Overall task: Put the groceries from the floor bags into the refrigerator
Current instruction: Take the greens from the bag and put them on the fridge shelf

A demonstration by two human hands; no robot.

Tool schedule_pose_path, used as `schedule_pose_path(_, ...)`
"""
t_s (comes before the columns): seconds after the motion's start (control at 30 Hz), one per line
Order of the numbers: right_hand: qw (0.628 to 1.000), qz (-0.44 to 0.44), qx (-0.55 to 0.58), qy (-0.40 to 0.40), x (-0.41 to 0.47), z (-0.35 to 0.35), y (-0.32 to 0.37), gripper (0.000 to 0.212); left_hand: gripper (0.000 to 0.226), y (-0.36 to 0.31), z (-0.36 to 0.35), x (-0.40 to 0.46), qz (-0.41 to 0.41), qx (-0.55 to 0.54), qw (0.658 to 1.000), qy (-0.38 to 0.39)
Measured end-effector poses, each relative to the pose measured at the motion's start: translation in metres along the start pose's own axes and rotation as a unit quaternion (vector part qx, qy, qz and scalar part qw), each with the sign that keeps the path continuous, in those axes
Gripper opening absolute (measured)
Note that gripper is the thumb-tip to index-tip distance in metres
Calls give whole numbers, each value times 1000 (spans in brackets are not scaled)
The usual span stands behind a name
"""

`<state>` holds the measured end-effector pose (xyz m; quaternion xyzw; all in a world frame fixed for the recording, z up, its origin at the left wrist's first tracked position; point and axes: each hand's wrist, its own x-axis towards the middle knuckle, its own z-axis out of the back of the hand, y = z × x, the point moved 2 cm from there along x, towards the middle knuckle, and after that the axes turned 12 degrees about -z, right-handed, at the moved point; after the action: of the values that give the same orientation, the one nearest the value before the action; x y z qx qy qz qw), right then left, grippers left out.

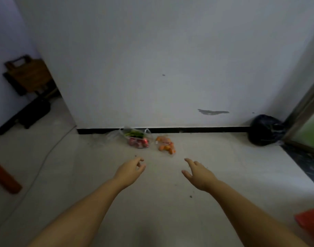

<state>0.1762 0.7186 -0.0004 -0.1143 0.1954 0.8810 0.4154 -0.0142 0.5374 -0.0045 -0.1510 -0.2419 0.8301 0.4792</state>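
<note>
Two clear plastic bags lie on the pale floor against the white wall. One bag (pixel 137 139) holds red fruit and green stalks. Right beside it, a smaller bag (pixel 166 145) holds orange fruit. My left hand (pixel 132 169) is stretched out short of the red-fruit bag, fingers loosely curled, holding nothing. My right hand (pixel 197 172) reaches forward below the orange bag with fingers spread, also empty. Neither hand touches a bag. No refrigerator is in view.
A black bin bag (pixel 265 130) sits in the right corner by a door frame (pixel 302 107). A wooden folded chair (pixel 28 75) leans at far left. A cable (pixel 45 154) runs across the floor. A red-brown object (pixel 5 177) is at the left edge, and a red object (pixel 311 220) at lower right.
</note>
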Motion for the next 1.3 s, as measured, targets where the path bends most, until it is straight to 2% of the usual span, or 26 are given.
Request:
schedule_pose_path(0.13,1000,17,12,18,40,-25,94,58,40,80,45,14,9,17,1000,2)
schedule_pose_path(0.23,999,21,13,33,63,-38,140,57,38,122,67,34,14,15,1000,9)
schedule_pose_path(0.5,999,7,-14,36,165,-22,178,56,38,183,70,118,8,-5,999,49)
schedule_pose_path(0.67,999,25,-20,25,273,2,204,56,37,219,90,207,24,-14,999,33)
schedule_pose_path(0.83,998,43,-34,39,376,31,251,57,35,249,114,290,43,-22,998,30)
schedule_pose_path(1.0,994,74,-51,64,448,34,301,49,34,291,128,358,44,-33,997,51)
schedule_pose_path(1.13,996,55,-46,56,509,29,328,50,31,339,139,423,19,-42,996,71)
schedule_pose_path(1.3,998,-36,25,43,572,17,356,51,31,401,152,505,-24,-31,989,144)
